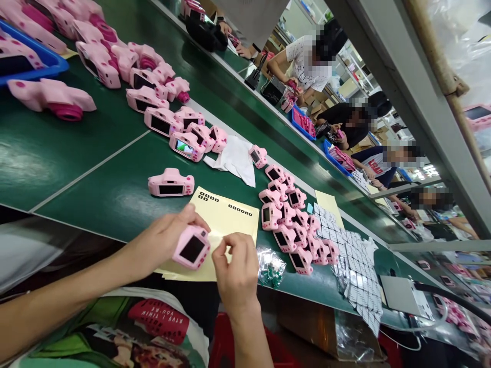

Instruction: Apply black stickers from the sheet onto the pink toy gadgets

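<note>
My left hand (163, 237) holds a small pink toy camera (191, 249), its dark screen facing me, over a pale yellow sticker sheet (226, 217) with rows of small black stickers. My right hand (236, 271) is right beside the camera's right edge, fingers pinched together at the sheet; whether a sticker sits between them I cannot tell. Another pink camera (171, 183) lies just beyond the sheet on the green belt (76, 148).
Several pink cameras lie in a row at upper left (153, 97) and in a cluster at right (291, 225). A white cloth (236, 158), a bag of small green parts (270, 268), small foil packets (355, 266) and blue trays (303, 122) are around. Other people work across the belt.
</note>
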Demonstrator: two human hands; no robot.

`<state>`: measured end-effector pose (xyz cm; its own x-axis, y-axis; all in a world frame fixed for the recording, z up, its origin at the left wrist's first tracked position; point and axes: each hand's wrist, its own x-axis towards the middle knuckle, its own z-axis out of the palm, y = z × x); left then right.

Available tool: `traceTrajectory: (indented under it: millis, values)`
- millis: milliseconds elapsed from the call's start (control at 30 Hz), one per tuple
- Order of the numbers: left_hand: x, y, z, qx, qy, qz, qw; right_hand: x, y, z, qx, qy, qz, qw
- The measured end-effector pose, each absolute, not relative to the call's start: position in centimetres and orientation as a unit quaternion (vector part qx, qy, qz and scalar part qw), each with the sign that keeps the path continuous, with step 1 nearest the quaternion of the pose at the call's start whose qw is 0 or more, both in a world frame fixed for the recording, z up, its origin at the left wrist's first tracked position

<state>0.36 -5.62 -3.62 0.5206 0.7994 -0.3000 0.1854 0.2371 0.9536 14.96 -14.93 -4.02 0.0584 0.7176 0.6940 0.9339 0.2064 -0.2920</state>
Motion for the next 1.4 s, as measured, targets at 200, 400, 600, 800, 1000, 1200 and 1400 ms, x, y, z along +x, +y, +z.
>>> traceTrajectory:
  millis: [200,400,600,800,1000,1200,1400]
  values:
    - [-1.0,-3.9,-4.2,0.449,0.435,0.237,0.744,19.0,-18.8,-3.3,-0.695,-0.587,-0.236,0.341]
    - [-1.1,-3.9,-4.3,0.451,0.404,0.211,0.768,22.5,-22.4,-6.8,-0.705,-0.660,-0.215,0.148]
    - [-0.6,-4.2,-3.4,0.429,0.413,0.215,0.774,23.8,-23.1,-6.3,-0.706,-0.696,-0.099,0.086]
    - [0.1,-4.6,-2.5,0.404,0.403,0.229,0.789,19.6,-20.1,-2.4,-0.728,-0.558,0.144,0.372]
    - [0.3,-4.8,-2.8,0.444,0.387,0.238,0.772,16.0,-14.7,-2.8,-0.575,-0.473,0.474,0.470]
    - [-1.6,-3.1,-3.7,0.742,0.423,0.379,0.357,19.1,-11.6,-3.3,-0.622,-0.477,0.381,0.490]
    - [-2.9,1.0,-6.1,0.821,0.431,0.346,0.144,22.6,-7.9,-5.2,-0.786,-0.540,-0.038,0.299]
